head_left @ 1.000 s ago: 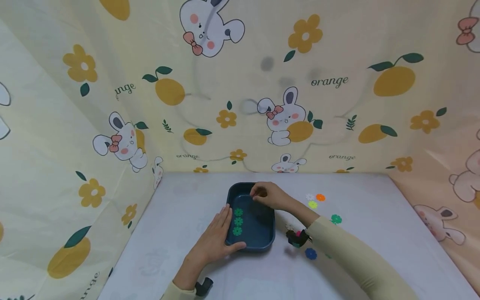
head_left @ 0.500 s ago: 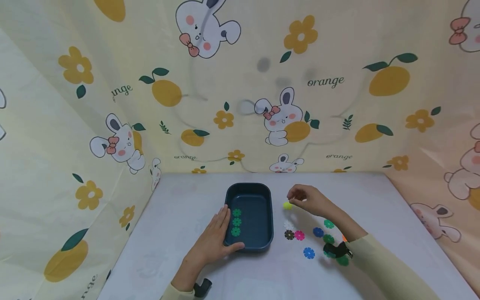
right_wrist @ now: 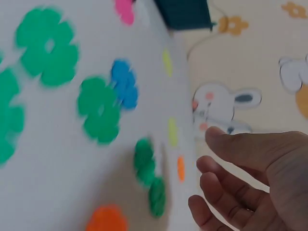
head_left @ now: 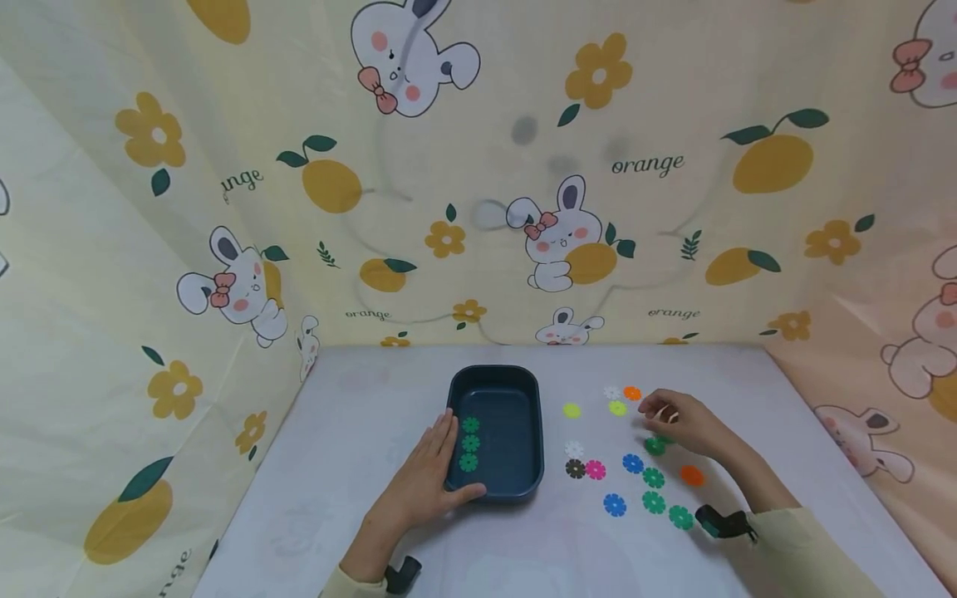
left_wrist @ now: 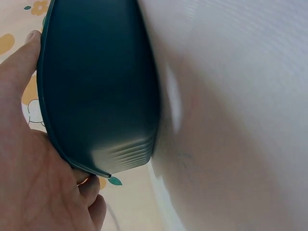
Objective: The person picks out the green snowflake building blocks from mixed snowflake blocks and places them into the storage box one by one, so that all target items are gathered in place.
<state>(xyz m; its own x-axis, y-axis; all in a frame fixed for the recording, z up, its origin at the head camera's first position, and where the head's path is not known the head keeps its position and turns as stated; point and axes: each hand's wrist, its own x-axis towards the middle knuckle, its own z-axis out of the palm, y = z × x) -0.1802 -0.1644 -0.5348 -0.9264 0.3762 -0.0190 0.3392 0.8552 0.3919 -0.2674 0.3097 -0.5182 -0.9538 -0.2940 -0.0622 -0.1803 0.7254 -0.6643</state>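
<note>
A dark blue-green rectangular tray (head_left: 504, 494) stands on the table, with three green flower-shaped plastic discs (head_left: 469, 443) in a column along its left inside. My left hand (head_left: 420, 469) rests on the tray's left rim, fingers straight along the side and thumb over the near corner. From the left wrist, the tray's outer wall (left_wrist: 101, 82) fills the middle of the view. My right hand (head_left: 688, 422) is over the table right of the tray, close above a green disc (head_left: 655, 446). In the right wrist view its thumb and loosely bent fingers (right_wrist: 231, 192) hold nothing.
Loose discs lie right of the tray: yellow (head_left: 571, 411), white (head_left: 573, 448), black (head_left: 575, 469), pink (head_left: 595, 470), blue (head_left: 615, 505), orange (head_left: 692, 475) and several green ones. A printed cloth (head_left: 478, 166) hangs behind the table.
My right hand has moved from above the tray to the right, passing over a yellow disc, to the green discs. The left hand keeps its place on the tray.
</note>
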